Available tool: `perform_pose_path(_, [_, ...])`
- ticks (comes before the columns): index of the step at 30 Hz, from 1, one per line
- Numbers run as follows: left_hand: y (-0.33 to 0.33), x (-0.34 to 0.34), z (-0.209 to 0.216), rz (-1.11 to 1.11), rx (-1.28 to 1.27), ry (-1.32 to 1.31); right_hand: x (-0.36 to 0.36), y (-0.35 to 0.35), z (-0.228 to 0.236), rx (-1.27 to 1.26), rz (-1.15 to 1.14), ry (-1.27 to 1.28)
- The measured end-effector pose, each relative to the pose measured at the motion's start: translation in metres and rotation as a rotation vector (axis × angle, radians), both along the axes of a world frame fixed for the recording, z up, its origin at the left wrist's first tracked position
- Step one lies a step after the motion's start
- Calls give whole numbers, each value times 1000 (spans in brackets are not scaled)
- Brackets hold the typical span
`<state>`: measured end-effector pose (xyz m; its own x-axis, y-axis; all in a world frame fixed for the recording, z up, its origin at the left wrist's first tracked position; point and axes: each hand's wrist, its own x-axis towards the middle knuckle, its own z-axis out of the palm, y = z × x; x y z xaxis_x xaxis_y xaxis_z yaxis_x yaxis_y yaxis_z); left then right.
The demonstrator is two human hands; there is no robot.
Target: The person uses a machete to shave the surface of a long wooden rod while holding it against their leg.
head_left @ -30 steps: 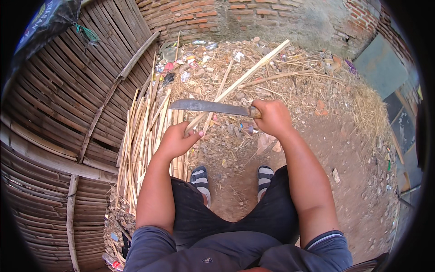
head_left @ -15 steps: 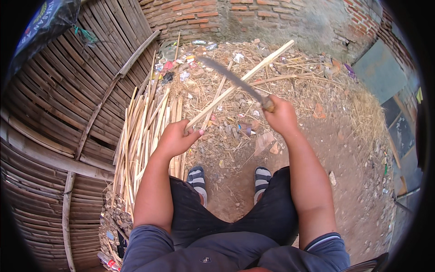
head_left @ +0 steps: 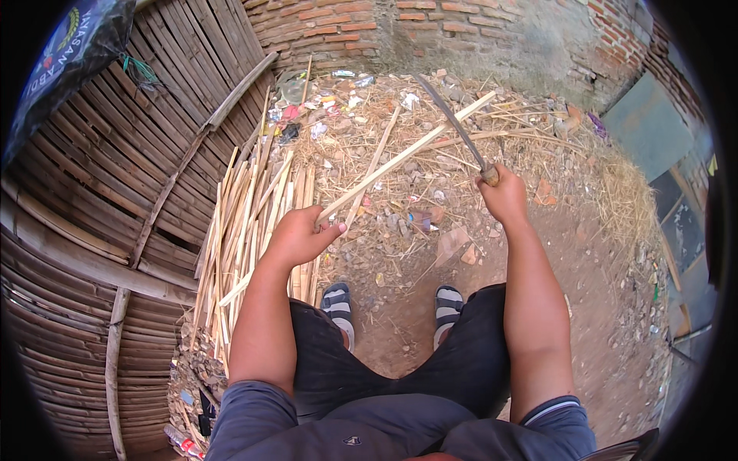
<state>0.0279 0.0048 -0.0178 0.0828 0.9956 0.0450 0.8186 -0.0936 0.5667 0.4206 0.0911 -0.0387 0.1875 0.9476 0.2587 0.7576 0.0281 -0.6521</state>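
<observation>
My left hand [head_left: 302,235] is closed round the near end of a long pale bamboo strip [head_left: 396,160], which slants up and away to the right. A wooden handle sits in my right hand [head_left: 505,198]; from it the dark, slightly curved blade of a machete [head_left: 459,132] points away and to the left. The blade crosses over the strip near its far end; whether they touch I cannot tell. Beneath the held strip, another bamboo strip [head_left: 378,157] lies on the ground. Many more pale strips [head_left: 247,223] are piled left of my left hand.
A slatted bamboo wall [head_left: 84,207] rises on the left, a brick wall [head_left: 346,27] at the back. Rubble, straw and litter cover the far ground, with a straw heap [head_left: 619,192] at right. Grey panels [head_left: 648,123] lean far right. My sandalled feet [head_left: 338,309] stand below my hands.
My right hand has moved right with the machete, and its blade has swung to point farther away, toward the strip's far end. The strip's far end has dipped slightly; my left hand stays nearly still.
</observation>
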Motion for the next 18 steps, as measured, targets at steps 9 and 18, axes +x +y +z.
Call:
perform_pose_path(9, [0,7,-2,2,4,-6,-62,-24,9,95,435,-304])
perform_pose_path(18, [-7,-2,14,26,-22,-64,-15,-7,7,33,163,-23])
